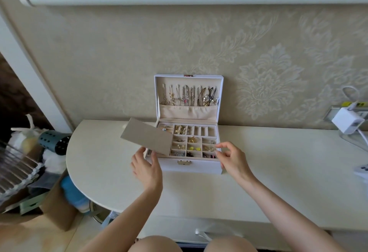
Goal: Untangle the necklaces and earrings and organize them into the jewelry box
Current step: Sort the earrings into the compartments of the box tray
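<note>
A: Hands, pls.

B: Both forearms reach fwd over the desk (278, 172). Left hand (146, 165) has its back to the camera and fingers pointing up. Thumb and fingers pinch the lower edge of a beige panel (147, 136), which is tilted over the left end of the tray. Right hand (231, 157) is at the box's front-right corner, fingers loosely curled at the tray rim — can't tell whether it grips anything.

A: Any writing?

B: Yellow label (354, 104) by the wall socket, far right, is too blurred to read.

A: Containers, contents?

B: White jewelry box (191, 169) sits on the desk against the wall, lid upright, gold latch (183, 162) on the front. Necklaces (189, 96) hang in a row inside the lid, with their lower ends at a beige pocket (187, 112). The tray below has small compartments w/ earrings (194, 149) — gold, yellow and dark pieces. Narrow slots (201, 131) run along the back row.
</note>
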{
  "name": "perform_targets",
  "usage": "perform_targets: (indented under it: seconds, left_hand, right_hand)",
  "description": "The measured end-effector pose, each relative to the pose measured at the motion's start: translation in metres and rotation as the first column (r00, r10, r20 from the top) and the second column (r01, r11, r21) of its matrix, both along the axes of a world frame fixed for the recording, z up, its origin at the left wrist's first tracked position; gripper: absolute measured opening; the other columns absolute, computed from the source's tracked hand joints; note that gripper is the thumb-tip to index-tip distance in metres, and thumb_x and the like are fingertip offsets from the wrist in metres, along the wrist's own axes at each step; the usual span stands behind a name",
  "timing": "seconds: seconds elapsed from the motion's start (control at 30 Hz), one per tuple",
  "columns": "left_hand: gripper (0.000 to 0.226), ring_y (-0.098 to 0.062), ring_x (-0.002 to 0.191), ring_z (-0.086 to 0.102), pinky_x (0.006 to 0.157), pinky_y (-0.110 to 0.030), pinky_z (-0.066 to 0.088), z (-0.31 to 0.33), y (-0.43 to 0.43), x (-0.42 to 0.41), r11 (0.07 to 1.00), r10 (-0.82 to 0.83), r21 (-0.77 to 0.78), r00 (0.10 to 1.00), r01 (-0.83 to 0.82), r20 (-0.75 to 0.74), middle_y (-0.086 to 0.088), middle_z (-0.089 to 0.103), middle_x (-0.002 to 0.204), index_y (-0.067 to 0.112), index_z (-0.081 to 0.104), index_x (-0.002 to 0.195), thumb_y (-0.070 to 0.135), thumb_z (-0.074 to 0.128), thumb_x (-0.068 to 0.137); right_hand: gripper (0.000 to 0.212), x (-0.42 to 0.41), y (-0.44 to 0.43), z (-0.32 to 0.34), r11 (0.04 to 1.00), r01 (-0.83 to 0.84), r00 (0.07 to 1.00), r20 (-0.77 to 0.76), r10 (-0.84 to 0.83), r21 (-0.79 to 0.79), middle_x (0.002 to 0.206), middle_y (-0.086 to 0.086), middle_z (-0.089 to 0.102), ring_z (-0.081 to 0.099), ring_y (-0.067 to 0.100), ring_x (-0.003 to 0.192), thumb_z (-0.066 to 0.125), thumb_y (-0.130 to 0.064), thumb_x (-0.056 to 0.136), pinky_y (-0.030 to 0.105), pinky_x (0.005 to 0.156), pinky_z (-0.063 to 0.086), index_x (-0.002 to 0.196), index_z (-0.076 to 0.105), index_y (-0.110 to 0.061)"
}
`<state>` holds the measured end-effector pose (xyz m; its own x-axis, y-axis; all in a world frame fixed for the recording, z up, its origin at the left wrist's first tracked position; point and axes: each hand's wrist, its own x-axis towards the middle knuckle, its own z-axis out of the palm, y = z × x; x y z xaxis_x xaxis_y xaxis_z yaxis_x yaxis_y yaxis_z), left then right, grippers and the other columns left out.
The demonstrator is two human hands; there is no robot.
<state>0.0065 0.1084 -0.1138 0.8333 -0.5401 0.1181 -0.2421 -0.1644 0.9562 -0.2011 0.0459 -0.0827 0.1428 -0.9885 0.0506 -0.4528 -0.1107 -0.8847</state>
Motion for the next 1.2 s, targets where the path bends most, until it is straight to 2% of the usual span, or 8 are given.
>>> perform_targets:
  seconds: [0.13,0.27,0.4,0.53,0.67,0.93,1.07,1.2]
  left_hand:
    - [0.025,-0.018,0.112,0.042,0.092,-0.029,0.02,0.007,-0.002,-0.011,0.99,-0.138,0.034,0.954,0.134,0.266,0.001,0.055,0.115,0.019,0.055,0.116,0.017,0.054,0.091]
    - [0.016,-0.006,0.103,0.048,0.098,-0.025,0.015,0.007,-0.002,-0.016,0.952,-0.301,0.083,0.852,0.295,0.428,0.018,0.059,0.101,0.031,0.063,0.102,0.024,0.051,0.094]
    - [0.02,-0.007,0.101,0.052,0.105,-0.032,0.011,-0.001,-0.003,-0.015,0.9,-0.436,0.244,0.712,0.362,0.55,0.02,0.061,0.101,0.032,0.069,0.094,0.036,0.049,0.091]
    - [0.012,-0.015,0.096,0.058,0.099,-0.028,0.014,-0.005,-0.002,-0.012,0.885,-0.461,0.283,0.609,0.37,0.645,0.013,0.064,0.103,0.029,0.07,0.094,0.026,0.063,0.085]
    - [0.017,-0.015,0.093,0.061,0.095,-0.027,0.016,-0.005,-0.003,-0.011,0.881,-0.468,0.308,0.565,0.36,0.679,0.013,0.064,0.102,0.029,0.07,0.095,0.019,0.069,0.082]
    - [0.019,-0.019,0.102,0.055,0.087,-0.027,0.029,0.003,-0.013,-0.003,0.859,-0.511,0.344,0.589,0.38,0.625,0.005,0.061,0.11,0.022,0.067,0.106,0.02,0.059,0.09]
    - [0.033,-0.029,0.115,0.051,0.094,-0.035,0.04,0.04,-0.046,0.022,0.882,-0.466,0.211,0.709,0.422,0.529,-0.012,0.053,0.125,0.007,0.053,0.124,0.019,0.053,0.093]
    - [0.055,-0.023,0.138,0.027,0.114,-0.038,0.022,0.102,-0.091,0.045,0.865,-0.501,0.098,0.843,0.491,0.197,-0.009,0.027,0.151,0.009,0.023,0.145,0.036,0.036,0.099]
  right_hand:
    - [0.011,-0.001,0.001,0.001,1.0,-0.01,0.998,0.069,0.011,-0.005,0.049,0.002,0.051,0.048,-0.001,0.043,0.051,-0.022,0.095,0.013,0.05,0.04,0.1,0.06,-0.021]
    - [0.038,0.001,0.002,0.003,1.0,0.025,0.991,0.132,-0.026,0.01,0.048,0.004,0.053,0.041,0.003,0.038,0.039,-0.039,0.098,0.025,0.055,0.036,0.07,0.05,-0.016]
    - [0.03,0.001,-0.002,-0.001,0.993,0.116,0.986,0.119,-0.118,0.023,0.047,0.0,0.053,0.044,0.003,0.038,0.039,-0.044,0.097,0.03,0.057,0.039,0.084,0.059,-0.027]
    - [0.026,-0.002,-0.001,-0.002,0.998,0.053,0.976,-0.207,-0.061,-0.045,0.066,-0.003,0.064,0.061,0.015,0.068,0.051,-0.043,0.091,0.03,0.068,0.046,0.111,0.064,-0.031]
    - [0.029,0.001,0.003,0.0,0.982,-0.053,0.813,-0.579,-0.062,-0.18,0.1,-0.004,0.071,0.063,0.023,0.094,0.041,-0.038,0.097,0.03,0.073,0.047,0.115,0.063,-0.033]
    - [0.028,0.004,-0.008,0.003,0.975,-0.147,0.687,-0.727,-0.022,-0.168,0.099,0.003,0.07,0.061,0.029,0.095,0.037,-0.035,0.096,0.029,0.063,0.038,0.105,0.063,-0.026]
    - [0.022,0.003,-0.035,0.026,0.967,-0.025,0.818,-0.562,-0.126,-0.253,0.088,0.005,0.071,0.062,0.03,0.088,0.048,-0.024,0.089,0.031,0.066,0.045,0.087,0.069,-0.017]
    - [0.033,0.013,-0.08,0.064,0.995,0.073,0.997,0.012,-0.072,-0.065,0.125,0.007,0.062,0.058,0.022,0.112,0.048,-0.023,0.094,0.038,0.099,0.045,0.125,0.057,-0.018]
